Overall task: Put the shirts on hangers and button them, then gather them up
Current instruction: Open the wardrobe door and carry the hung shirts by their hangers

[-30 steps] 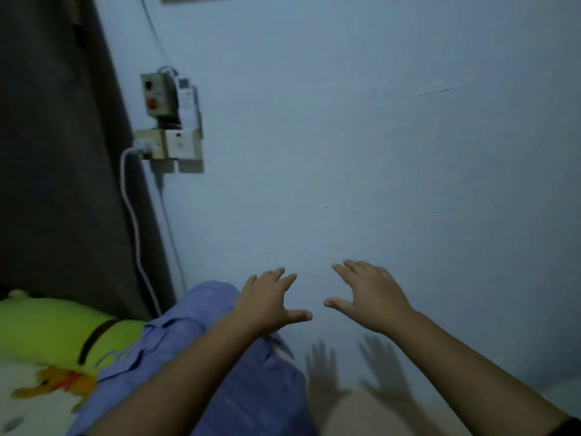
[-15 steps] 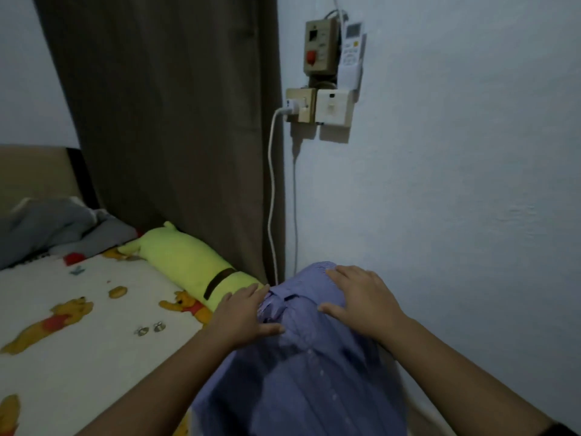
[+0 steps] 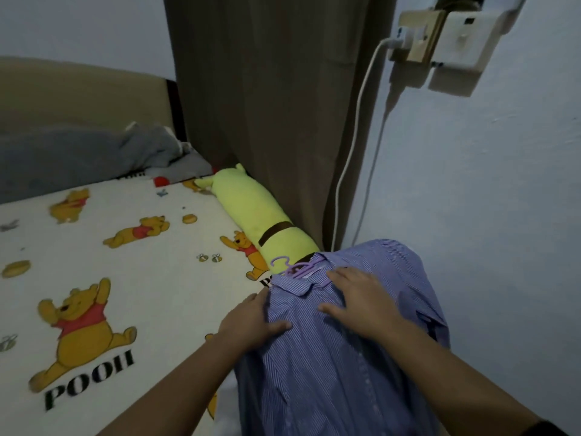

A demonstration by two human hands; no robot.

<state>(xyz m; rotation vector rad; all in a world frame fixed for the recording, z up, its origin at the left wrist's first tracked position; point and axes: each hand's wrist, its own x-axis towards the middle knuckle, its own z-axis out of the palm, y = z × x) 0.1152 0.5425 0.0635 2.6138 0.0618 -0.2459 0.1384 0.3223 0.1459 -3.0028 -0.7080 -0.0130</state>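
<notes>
Change: since half a second ago your view dips down and left, so more of the bed shows; both your hands stay on the shirt, the left one now slid to its left edge.
Bed sheet (image 3: 132, 278): white with yellow bear prints, it fills the left and near-left of the scene.
Grey blanket (image 3: 94, 155): bunched at the far left, against the tan headboard (image 3: 78, 89).
Green bolster (image 3: 251, 215): lies along the right edge of the bed, running from far to near, with a dark band round it; its near end meets the shirt's collar.
Curtain (image 3: 267, 105): brown, hanging behind the bolster at the far centre.
Left hand (image 3: 248, 322): your fingers lie flat and relaxed along the shirt's left shoulder, thumb spread out over the cloth; you press it, you do not pinch it.
Hanger (image 3: 292, 267): purple, its hook sticks out of the collar toward the far left, resting on the sheet just beside the bolster.
Shirt (image 3: 330, 372): blue striped, lying on the right side of the bed from the centre to the near edge, collar at the far end, front placket facing up.
Right hand (image 3: 358, 300): your fingers are spread flat just below the collar, palm down on the cloth.
White cable (image 3: 352, 171): drops from the wall socket (image 3: 418, 36) at the far right down behind the shirt.
</notes>
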